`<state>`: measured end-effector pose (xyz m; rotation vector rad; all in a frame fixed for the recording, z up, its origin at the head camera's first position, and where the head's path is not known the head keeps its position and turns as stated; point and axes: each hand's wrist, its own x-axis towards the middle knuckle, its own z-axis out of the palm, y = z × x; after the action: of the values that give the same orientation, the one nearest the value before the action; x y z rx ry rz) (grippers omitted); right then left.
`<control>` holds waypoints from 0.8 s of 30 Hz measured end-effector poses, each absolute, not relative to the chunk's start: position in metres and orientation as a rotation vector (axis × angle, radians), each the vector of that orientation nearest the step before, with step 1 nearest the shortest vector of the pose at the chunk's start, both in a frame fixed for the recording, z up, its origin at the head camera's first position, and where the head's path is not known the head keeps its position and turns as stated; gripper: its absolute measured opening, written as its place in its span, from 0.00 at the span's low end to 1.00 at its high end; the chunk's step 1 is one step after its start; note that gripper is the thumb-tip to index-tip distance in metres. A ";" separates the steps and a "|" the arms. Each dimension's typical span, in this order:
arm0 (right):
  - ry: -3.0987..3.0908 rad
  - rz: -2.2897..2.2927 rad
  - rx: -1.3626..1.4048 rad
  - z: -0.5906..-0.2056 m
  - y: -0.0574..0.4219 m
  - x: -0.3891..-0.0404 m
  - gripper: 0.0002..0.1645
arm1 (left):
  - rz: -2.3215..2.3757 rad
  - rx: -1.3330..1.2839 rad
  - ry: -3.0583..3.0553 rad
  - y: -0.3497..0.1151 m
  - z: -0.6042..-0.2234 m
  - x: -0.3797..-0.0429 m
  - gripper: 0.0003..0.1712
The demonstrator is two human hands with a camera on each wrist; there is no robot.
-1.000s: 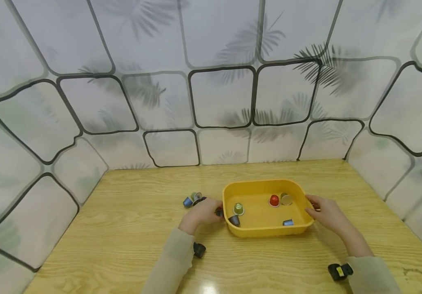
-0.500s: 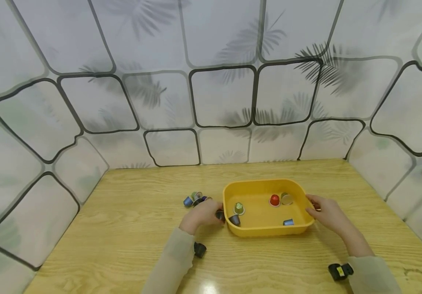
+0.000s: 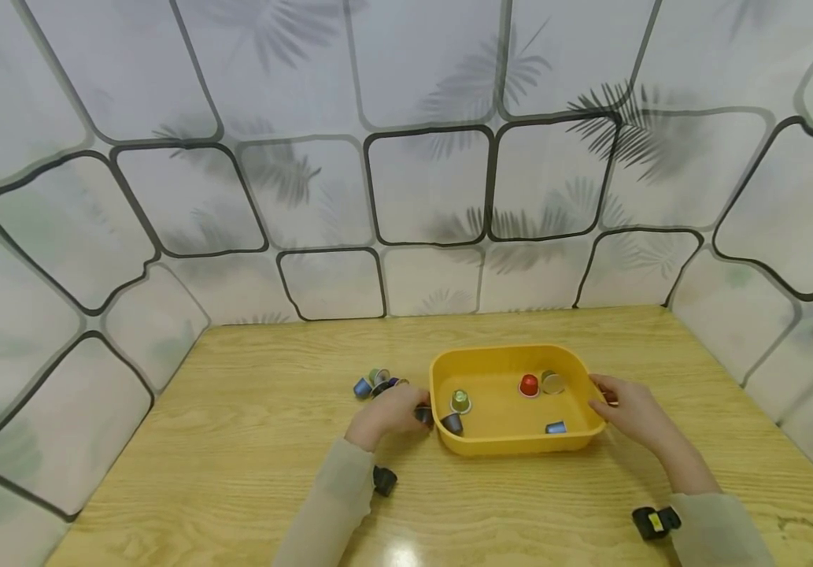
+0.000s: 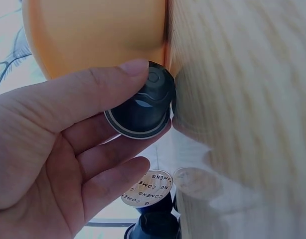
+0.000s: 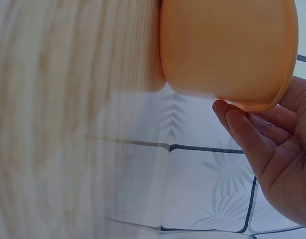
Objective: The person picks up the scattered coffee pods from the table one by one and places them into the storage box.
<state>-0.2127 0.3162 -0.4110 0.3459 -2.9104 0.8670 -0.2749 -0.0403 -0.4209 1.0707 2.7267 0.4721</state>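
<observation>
Capsules (image 3: 380, 379) lie in a loose cluster on the table (image 3: 236, 457), just past the knuckles of the left hand (image 3: 392, 408) and partly hidden by them; they seem gathered there to be within those fingers' easy reach. The left thumb and forefinger are clamped on a black capsule (image 4: 142, 105), thumb across its tapering side, probably because pinching the body keeps so smooth a shape from slipping. It sits low, its narrow end towards the yellow tray (image 3: 512, 447); whether it touches the wood I cannot tell. Right of those fingertips, just beside them, stands the tray, with five capsules well spread inside: a dark one (image 3: 452, 425) tipped over against the wall nearest the left fingers, a green one (image 3: 460, 400) upright beside it, then a red one (image 3: 529, 384) upright on its rim, a blue one (image 3: 556, 428) by the near wall, and an olive one (image 3: 552, 383) on its side, closer to the right fingers. The right hand (image 3: 629, 411) grips the tray's far right end at the rim, fingertips together beneath the lip, presumably to steady it.
</observation>
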 end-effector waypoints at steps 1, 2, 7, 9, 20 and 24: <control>-2.911 0.866 0.347 -0.411 0.316 -0.213 0.26 | 0.472 1.068 2.730 -0.041 -0.420 -0.275 0.14; -2.912 0.867 0.348 -0.411 0.316 -0.213 0.26 | 0.470 1.064 2.737 -0.042 -0.420 -0.274 0.14; -2.908 0.878 0.344 -0.410 0.315 -0.213 0.26 | 0.447 1.067 2.786 -0.046 -0.415 -0.274 0.15; -2.905 0.881 0.341 -0.410 0.316 -0.214 0.26 | 0.445 1.079 2.797 -0.048 -0.412 -0.274 0.14; -2.907 0.870 0.344 -0.411 0.316 -0.215 0.25 | 0.543 0.949 2.798 -0.057 -0.404 -0.272 0.15; -2.909 0.870 0.347 -0.412 0.317 -0.216 0.25 | 0.558 0.938 2.809 -0.060 -0.404 -0.272 0.14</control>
<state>-0.2157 0.3169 -0.4116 0.3468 -2.9085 0.8695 -0.2723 -0.0597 -0.4037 0.9383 2.8085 0.5577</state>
